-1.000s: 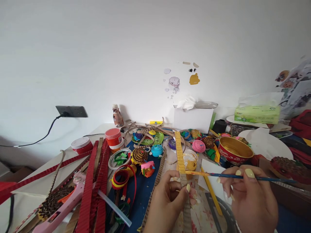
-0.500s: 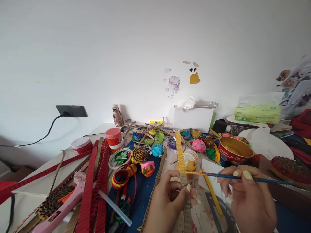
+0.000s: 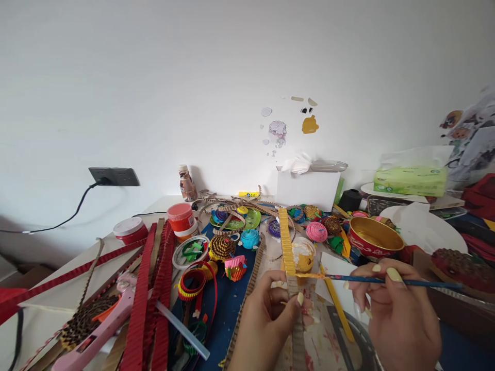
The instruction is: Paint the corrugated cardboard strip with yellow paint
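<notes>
A corrugated cardboard strip [image 3: 286, 242] stands upright in my left hand [image 3: 266, 322], pinched between thumb and fingers. Its upper part is painted yellow; the part below is bare brown. My right hand [image 3: 398, 309] is closed around a blue paintbrush [image 3: 371, 280], held level. The yellow-coated bristles touch the strip near the lower end of the yellow. Just behind the strip is a tub of yellow paint [image 3: 303, 256], with pale paint on its inner wall. Below the brush a yellow stick [image 3: 338, 306] lies slanted across white paper.
Red corrugated strips [image 3: 139, 304] and a pink glue gun [image 3: 104, 330] lie at left. Paint jars [image 3: 180, 219], coiled paper pieces [image 3: 222, 248] and a turquoise coil [image 3: 250, 238] crowd the middle. At right are a red and gold bowl [image 3: 375, 239] and a tissue pack [image 3: 410, 180].
The brush has shifted very slightly, its tip now at the strip's right edge instead of further across it. My left hand and the strip look unmoved.
</notes>
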### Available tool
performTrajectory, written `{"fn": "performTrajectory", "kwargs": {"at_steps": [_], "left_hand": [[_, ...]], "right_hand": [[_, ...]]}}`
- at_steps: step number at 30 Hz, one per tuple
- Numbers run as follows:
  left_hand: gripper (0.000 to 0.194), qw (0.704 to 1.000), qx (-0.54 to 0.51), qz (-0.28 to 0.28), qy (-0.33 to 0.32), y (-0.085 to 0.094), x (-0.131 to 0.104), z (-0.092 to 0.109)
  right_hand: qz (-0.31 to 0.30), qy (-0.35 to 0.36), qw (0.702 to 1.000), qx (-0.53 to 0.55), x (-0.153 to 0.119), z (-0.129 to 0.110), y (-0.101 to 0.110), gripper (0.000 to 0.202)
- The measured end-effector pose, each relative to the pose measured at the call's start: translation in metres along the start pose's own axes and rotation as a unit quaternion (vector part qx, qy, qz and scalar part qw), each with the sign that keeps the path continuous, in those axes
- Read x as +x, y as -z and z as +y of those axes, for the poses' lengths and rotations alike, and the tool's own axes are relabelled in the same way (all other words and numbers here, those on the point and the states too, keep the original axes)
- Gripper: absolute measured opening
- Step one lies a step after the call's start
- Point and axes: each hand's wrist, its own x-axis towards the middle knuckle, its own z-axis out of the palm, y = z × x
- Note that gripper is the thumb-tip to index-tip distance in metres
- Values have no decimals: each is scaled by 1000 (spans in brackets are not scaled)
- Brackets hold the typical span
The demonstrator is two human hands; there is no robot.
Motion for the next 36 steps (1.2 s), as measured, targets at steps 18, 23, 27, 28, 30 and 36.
{"fn": "performTrajectory", "kwargs": {"at_steps": [18, 23, 27, 28, 30, 36], "left_hand": [[38, 1000, 6, -2, -2, -1, 0, 0], [36, 1000, 16, 2, -5, 0, 0, 0], [36, 1000, 14, -4, -5, 0, 0, 0], [36, 1000, 14, -5, -7, 0, 0, 0], [35, 1000, 17, -6, -7, 0, 0, 0], [35, 1000, 24, -4, -6, -1, 0, 0]], "right_hand": [[-18, 8, 1000, -3, 2, 7, 10, 11], [-21, -3, 1000, -14, 1, 5, 9, 12], [-28, -7, 1000, -9, 2, 6, 12, 12], [-27, -5, 1000, -6, 2, 6, 11, 11], [-28, -4, 1000, -6, 2, 5, 10, 11], [-67, 9, 998, -11, -1, 6, 10, 10]]}}
